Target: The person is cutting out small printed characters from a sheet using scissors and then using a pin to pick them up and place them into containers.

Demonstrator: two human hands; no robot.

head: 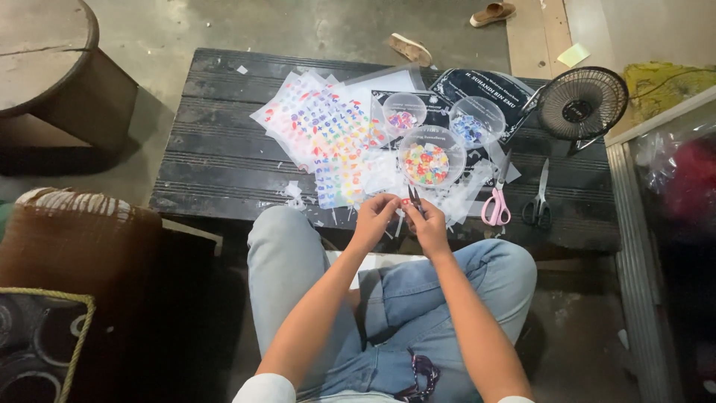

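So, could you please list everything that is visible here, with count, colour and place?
table: one, black, centre
sticker sheets: several, multicoloured, on table left
bowls: three, clear, holding coloured bits
scissors: two, pink and black handles, table right
fan: one, black, right edge
sandals: two, tan, floor behind
stool: one, round, far left
snips: one, small, dark, in right hand
hands: left and right, together at the table edge
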